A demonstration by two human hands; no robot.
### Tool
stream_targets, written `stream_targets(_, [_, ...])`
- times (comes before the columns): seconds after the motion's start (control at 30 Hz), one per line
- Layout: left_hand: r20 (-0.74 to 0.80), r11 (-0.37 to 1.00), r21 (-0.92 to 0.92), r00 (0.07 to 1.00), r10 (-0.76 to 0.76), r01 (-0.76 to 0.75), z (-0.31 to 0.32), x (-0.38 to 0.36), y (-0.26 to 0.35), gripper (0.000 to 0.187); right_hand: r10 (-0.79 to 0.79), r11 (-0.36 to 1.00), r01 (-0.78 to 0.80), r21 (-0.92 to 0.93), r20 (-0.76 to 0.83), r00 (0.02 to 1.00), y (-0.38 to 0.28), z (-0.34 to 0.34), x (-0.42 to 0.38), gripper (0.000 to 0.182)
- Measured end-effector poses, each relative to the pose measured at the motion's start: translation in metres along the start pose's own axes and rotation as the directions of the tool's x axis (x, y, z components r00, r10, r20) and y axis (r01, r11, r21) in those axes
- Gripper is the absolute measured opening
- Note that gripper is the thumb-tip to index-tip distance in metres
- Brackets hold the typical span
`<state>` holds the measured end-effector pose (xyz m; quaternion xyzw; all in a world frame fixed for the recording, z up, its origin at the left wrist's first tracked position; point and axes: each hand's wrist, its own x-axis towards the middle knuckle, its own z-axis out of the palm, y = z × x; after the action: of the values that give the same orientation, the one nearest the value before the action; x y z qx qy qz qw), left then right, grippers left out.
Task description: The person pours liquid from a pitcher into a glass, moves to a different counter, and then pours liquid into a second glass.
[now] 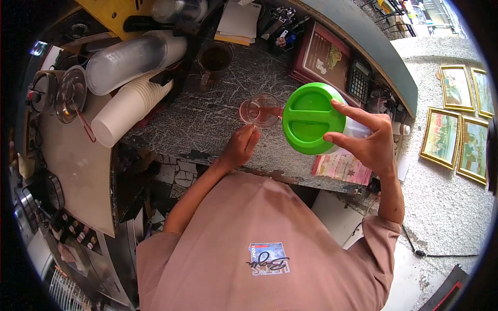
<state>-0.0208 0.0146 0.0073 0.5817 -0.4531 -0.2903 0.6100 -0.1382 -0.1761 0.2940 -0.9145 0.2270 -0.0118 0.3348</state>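
right hand (371,142) grips tilted jug (311,118), lid toward me, spout at 9 o'clock over glass (261,110) | left hand (239,147) cupped at glass's 6 o'clock on desk (207,124)

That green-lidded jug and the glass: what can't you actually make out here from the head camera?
- Jug body: mostly hidden behind its green lid and the right hand, so its fill level is unknown.
- Glass: its near wall is partly covered by the left hand; how full it is can't be told.
- Calculator keys: too small to read.
- Picture frames: cut off by the lens edge.
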Motion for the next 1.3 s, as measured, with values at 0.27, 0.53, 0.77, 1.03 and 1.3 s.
stream_targets(0.27, [0.022, 0.999, -0.019, 0.999, -0.033, 0.034, -0.001, -0.002, -0.002, 0.027, -0.02, 0.999, 0.021, -0.041, 0.026, 0.999, -0.002, -0.002, 0.004, 0.061])
stream_targets(0.53, [-0.007, 1.0, 0.0, 1.0, 0.024, -0.024, 0.0, 0.0, -0.002, 0.029, -0.044, 0.997, 0.046, -0.063, 0.029, 0.999, -0.004, -0.004, 0.007, 0.062])
stream_targets(0.77, [-0.006, 1.0, 0.007, 1.0, 0.004, -0.004, -0.001, 0.002, 0.002, 0.026, -0.012, 0.998, 0.016, -0.063, 0.055, 0.998, -0.009, -0.008, 0.008, 0.063])
stream_targets(1.03, [0.015, 0.999, -0.021, 1.0, -0.027, 0.027, -0.001, -0.001, -0.002, 0.024, -0.108, 0.989, 0.108, -0.103, 0.007, 0.994, -0.007, -0.006, 0.008, 0.057])
stream_targets(1.3, [0.015, 0.998, -0.043, 0.999, -0.047, 0.048, 0.0, -0.001, -0.002, 0.023, -0.063, 0.994, 0.064, -0.084, 0.023, 0.998, -0.009, -0.007, 0.008, 0.057])
